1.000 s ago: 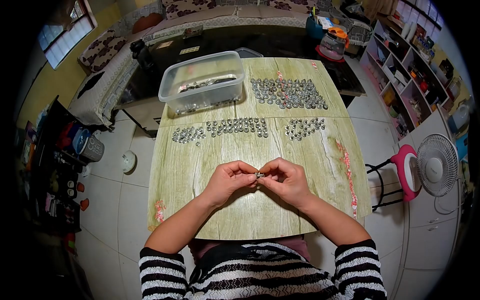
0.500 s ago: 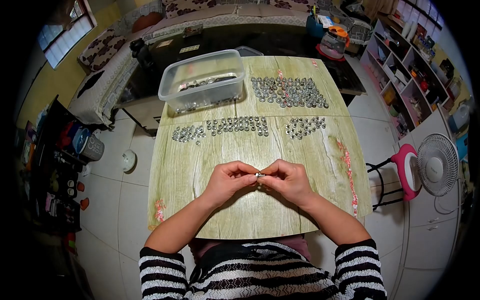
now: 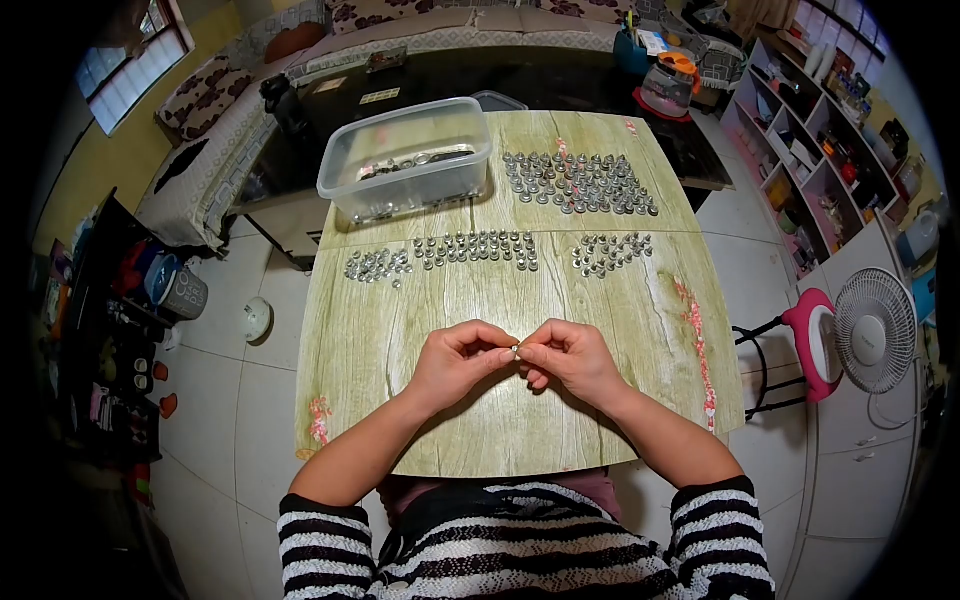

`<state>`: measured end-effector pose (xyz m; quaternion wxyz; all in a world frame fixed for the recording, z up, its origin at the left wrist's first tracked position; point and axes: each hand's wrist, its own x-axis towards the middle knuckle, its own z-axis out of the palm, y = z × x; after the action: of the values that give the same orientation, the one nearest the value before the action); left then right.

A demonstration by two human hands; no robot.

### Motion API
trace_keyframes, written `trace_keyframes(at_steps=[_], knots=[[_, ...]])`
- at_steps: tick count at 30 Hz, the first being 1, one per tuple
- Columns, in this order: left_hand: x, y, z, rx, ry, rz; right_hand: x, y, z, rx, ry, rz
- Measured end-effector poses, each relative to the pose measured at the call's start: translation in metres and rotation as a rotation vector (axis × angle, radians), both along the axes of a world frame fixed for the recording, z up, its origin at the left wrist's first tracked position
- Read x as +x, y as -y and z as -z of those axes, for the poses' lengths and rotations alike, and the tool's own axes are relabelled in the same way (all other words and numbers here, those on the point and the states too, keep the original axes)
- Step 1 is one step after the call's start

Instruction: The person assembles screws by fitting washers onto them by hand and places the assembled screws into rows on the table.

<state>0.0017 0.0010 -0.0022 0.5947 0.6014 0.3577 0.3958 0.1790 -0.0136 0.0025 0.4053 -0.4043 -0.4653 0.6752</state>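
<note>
My left hand (image 3: pixel 457 363) and my right hand (image 3: pixel 572 363) meet above the middle of the table (image 3: pixel 420 440). Between their pinched fingertips is a small silvery metal piece (image 3: pixel 515 351), mostly covered, so its exact kind does not show. The other fingers of my right hand curl loosely below. Farther off stand groups of similar small metal pieces: a left group (image 3: pixel 377 265), a middle group in rows (image 3: pixel 476 250), a right group (image 3: pixel 612 254) and a larger batch (image 3: pixel 580 185) at the back right. None of these groups is touched by either hand.
A clear plastic tub (image 3: pixel 425 192) with dark and metal items inside stands at the table's back left. Behind lies a dark glossy table (image 3: pixel 560 75) bearing a glass jug (image 3: pixel 668 90). A fan (image 3: pixel 874 330) and a pink-backed chair (image 3: pixel 812 345) are to the right.
The metal piece has turned between my fingertips and shows less now. My right hand's lower fingers have shifted and show more. The groups on the table look the same.
</note>
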Motion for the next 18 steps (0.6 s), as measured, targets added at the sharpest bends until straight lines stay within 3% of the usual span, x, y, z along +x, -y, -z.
trace_keyframes(at_steps=[18], knots=[[0.0026, 0.0008, 0.0028, -0.059, 0.04, -0.013, -0.0023, -0.0009, 0.0027, -0.063, -0.048, -0.013]])
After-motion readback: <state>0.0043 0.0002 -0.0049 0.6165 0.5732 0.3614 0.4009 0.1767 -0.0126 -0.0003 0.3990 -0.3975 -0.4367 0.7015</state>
